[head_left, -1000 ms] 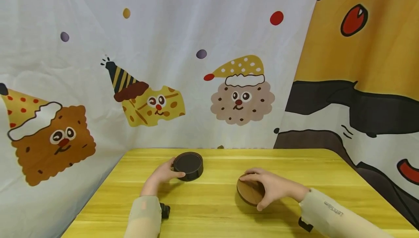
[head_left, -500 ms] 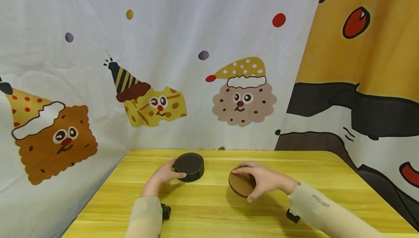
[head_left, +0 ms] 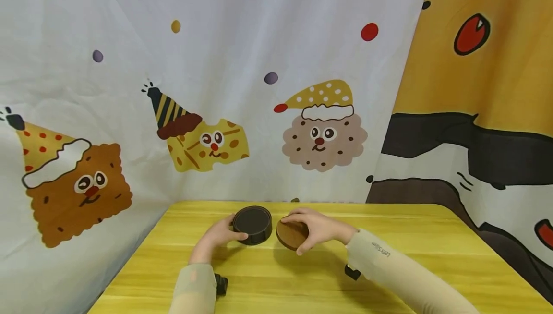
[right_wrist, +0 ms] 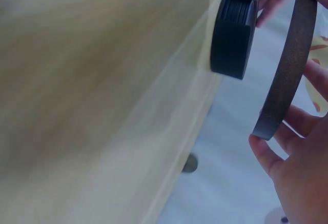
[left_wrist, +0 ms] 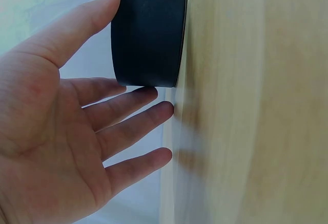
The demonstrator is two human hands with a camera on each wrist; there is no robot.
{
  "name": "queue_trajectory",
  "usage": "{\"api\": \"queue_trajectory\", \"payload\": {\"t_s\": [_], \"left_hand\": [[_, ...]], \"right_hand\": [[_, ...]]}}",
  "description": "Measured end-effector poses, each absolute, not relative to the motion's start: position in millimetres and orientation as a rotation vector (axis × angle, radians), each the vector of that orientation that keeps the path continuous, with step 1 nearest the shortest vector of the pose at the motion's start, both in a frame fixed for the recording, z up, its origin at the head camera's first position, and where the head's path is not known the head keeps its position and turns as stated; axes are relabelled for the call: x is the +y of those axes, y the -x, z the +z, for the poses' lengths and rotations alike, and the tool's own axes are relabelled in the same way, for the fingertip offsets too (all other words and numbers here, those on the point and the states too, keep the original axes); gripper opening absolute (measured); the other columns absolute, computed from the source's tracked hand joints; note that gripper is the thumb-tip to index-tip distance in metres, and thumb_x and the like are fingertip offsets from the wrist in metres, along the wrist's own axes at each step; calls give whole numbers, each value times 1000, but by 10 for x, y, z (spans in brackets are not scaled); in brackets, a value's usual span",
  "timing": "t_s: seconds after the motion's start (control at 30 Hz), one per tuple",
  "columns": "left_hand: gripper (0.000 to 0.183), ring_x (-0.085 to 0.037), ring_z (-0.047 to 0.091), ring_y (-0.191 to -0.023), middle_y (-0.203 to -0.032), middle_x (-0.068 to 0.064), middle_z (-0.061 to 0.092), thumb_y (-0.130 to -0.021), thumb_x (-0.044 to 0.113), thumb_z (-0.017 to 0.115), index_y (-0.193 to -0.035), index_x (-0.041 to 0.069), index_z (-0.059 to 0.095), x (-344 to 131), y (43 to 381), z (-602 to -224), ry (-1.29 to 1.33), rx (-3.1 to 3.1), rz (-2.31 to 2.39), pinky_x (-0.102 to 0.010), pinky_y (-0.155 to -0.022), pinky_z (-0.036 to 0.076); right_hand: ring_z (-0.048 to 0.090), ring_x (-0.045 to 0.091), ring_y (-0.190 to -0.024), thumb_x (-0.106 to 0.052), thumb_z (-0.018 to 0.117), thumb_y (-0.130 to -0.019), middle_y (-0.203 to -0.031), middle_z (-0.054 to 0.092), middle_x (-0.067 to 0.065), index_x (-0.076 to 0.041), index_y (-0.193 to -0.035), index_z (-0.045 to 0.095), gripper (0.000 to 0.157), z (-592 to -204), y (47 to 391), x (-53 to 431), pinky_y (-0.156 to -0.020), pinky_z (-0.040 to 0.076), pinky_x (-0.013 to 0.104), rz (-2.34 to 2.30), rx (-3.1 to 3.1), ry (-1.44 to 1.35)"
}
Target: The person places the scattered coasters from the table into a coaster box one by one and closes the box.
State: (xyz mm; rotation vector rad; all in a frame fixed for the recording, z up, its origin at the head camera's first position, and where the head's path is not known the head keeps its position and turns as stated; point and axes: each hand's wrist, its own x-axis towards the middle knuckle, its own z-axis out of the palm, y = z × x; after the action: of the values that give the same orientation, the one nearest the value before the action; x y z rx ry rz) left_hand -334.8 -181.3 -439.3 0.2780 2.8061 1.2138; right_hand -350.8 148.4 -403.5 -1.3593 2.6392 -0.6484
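On the table, left of the middle, stands a round black coaster holder (head_left: 252,223) with a dark disc on top; the right wrist view shows thin stacked layers through a slot in its side (right_wrist: 233,39). My left hand (head_left: 220,234) holds its left side, thumb at the near edge and fingers behind. Just to the right, my right hand (head_left: 317,227) grips a round wooden disc (head_left: 290,234) by its rim, thumb in front and fingers at the far edge. That disc is tilted and raised off the table, close to the holder with a narrow gap between them.
The yellow wood-grain table (head_left: 268,280) runs back to a white cloth backdrop (head_left: 268,175) with cartoon biscuits and cheese. A small black device (head_left: 221,285) sits at the left wrist, another black device (head_left: 352,272) at the right.
My right hand has carried the wooden disc leftward and slightly back, close beside the coaster holder. The left hand keeps its hold, and the holder stays put. The head view has shifted slightly.
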Motion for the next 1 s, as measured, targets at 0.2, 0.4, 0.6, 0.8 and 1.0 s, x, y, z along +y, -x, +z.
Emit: {"api": "queue_trajectory", "payload": {"t_s": [0.2,0.4,0.6,0.8,1.0], "left_hand": [[90,-47,42,-128,-140,-29,46,-80,32,80,-147,-7,34,-1820,3335,-4416,-262,2814,1187,-60,-101,35],[87,-46,44,-126,-138,-26,49,-81,32,80,-147,-4,36,-1823,3335,-4411,-276,2810,1191,-59,-99,37],[83,-46,46,-124,-138,-24,50,-82,29,79,-147,-2,37,-1841,3331,-4378,-289,2780,1234,-60,-97,39],[88,-45,46,-125,-139,-25,49,-82,33,79,-148,-3,35,-1873,3361,-4394,-295,2768,1213,-59,-97,40],[89,-44,46,-125,-140,-26,47,-82,32,79,-148,-5,33,-1878,3352,-4394,-318,2766,1195,-59,-97,40]], "right_hand": [[44,26,-125,-48,81,-71,-146,39,8,-24,-146,47,86,-3983,3689,1098,-95,44,41,-603,2615,1389],[42,27,-129,-48,80,-73,-147,39,9,-25,-147,46,85,-3917,3825,798,-100,41,44,-566,2619,1357],[46,24,-122,-50,80,-74,-140,45,6,-23,-145,47,83,-3903,3963,564,-97,43,41,-543,2659,1342],[46,24,-124,-50,81,-73,-141,47,5,-24,-145,48,84,-4003,4109,351,-97,44,41,-541,2707,1285],[47,24,-123,-51,82,-71,-141,46,7,-25,-145,48,85,-4075,4191,204,-96,45,40,-517,2730,1224]]}}
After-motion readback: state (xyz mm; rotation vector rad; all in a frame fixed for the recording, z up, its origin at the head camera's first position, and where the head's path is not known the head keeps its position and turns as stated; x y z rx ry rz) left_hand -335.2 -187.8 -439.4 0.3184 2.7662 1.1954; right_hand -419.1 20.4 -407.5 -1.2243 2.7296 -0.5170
